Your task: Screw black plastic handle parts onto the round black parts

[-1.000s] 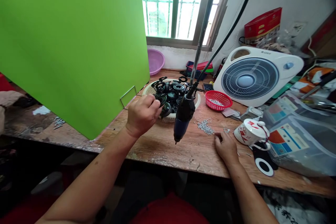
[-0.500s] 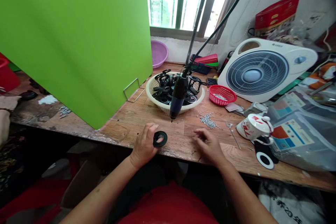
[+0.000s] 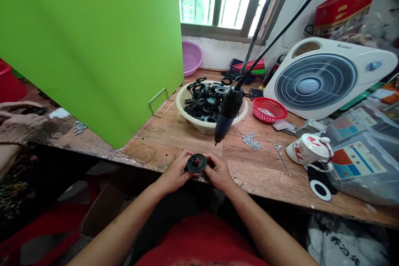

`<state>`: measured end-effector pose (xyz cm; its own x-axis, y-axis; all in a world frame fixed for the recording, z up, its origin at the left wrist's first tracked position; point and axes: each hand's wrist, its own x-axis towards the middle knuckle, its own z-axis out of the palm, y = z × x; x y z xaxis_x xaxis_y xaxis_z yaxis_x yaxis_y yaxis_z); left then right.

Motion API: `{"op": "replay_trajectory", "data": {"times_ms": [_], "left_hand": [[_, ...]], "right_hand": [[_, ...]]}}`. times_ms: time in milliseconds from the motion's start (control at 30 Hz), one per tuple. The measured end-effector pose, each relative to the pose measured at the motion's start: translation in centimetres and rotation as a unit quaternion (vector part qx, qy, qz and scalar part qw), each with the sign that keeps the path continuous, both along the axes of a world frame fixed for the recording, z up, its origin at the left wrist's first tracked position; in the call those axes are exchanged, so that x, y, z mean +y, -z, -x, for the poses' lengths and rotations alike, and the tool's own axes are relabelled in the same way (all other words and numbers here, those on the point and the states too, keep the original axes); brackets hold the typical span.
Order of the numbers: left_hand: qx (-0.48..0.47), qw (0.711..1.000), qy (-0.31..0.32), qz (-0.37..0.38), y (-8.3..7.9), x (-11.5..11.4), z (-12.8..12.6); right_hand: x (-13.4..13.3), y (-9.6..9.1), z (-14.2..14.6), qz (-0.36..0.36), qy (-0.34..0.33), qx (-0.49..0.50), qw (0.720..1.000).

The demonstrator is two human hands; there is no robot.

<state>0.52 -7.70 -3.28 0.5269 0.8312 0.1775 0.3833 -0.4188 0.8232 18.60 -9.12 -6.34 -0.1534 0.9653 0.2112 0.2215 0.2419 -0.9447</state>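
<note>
Between my two hands, above the table's front edge, is a round black ring-shaped part (image 3: 197, 163) with an opening in its middle. My left hand (image 3: 177, 173) grips its left side, and my right hand (image 3: 219, 173) has its fingers closed on the right side. Beyond them hangs a dark electric screwdriver (image 3: 227, 114), tip down, on a cable. Behind the screwdriver stands a cream basket (image 3: 183, 112) heaped with black ring-shaped parts (image 3: 207, 102). A pile of small silver screws (image 3: 252, 141) lies right of the screwdriver tip.
A tall green panel (image 3: 102, 50) rises at the left; a co-worker's hands (image 3: 23, 120) are beyond it. Rightward are a red basket (image 3: 269, 110), a white fan (image 3: 311, 79), a lidded mug (image 3: 307, 149) and clear plastic boxes (image 3: 358, 162). A metal rod (image 3: 283, 161) lies before the mug.
My right hand has moved left from the table to the ring-shaped part, which both hands now hold. The view has shifted, and the screwdriver appears further right. The co-worker's hands show more.
</note>
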Motion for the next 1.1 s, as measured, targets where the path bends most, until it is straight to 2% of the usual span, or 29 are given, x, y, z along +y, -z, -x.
{"op": "replay_trajectory", "data": {"times_ms": [167, 333, 467, 733, 800, 933, 967, 1033, 1100], "left_hand": [[-0.009, 1.000, -0.020, 0.005, 0.3, -0.3, -0.2], [-0.021, 1.000, -0.020, 0.012, 0.8, -0.3, -0.1], [-0.024, 0.999, -0.025, -0.004, 1.3, -0.4, -0.2], [-0.002, 0.999, -0.006, -0.043, 1.4, -0.2, -0.4], [0.011, 0.999, 0.006, -0.043, 1.2, 0.0, -0.4], [0.000, 0.999, 0.013, -0.043, 0.9, 0.0, -0.7], [-0.018, 0.999, 0.015, -0.031, 0.8, -0.3, -0.9], [-0.074, 0.997, 0.013, 0.029, 0.7, -0.9, -1.4], [-0.152, 0.981, -0.016, 0.117, 0.6, -1.7, -1.9]], "right_hand": [[-0.6, -0.4, -0.5, -0.051, -0.003, -0.026, 0.998], [-0.6, -0.4, -0.4, -0.035, -0.008, -0.027, 0.999], [-0.8, -0.6, -0.5, -0.057, -0.011, -0.065, 0.996], [-1.1, -2.5, -2.1, -0.093, -0.050, -0.157, 0.982], [-0.8, -3.4, -2.8, -0.124, -0.022, -0.156, 0.980], [1.5, -6.8, -4.0, -0.231, 0.170, -0.046, 0.957], [2.4, -7.9, -4.1, -0.245, 0.193, -0.011, 0.950], [4.5, -10.1, -3.9, -0.243, 0.168, 0.043, 0.954], [6.4, -11.9, -3.4, -0.208, 0.080, 0.068, 0.972]]}}
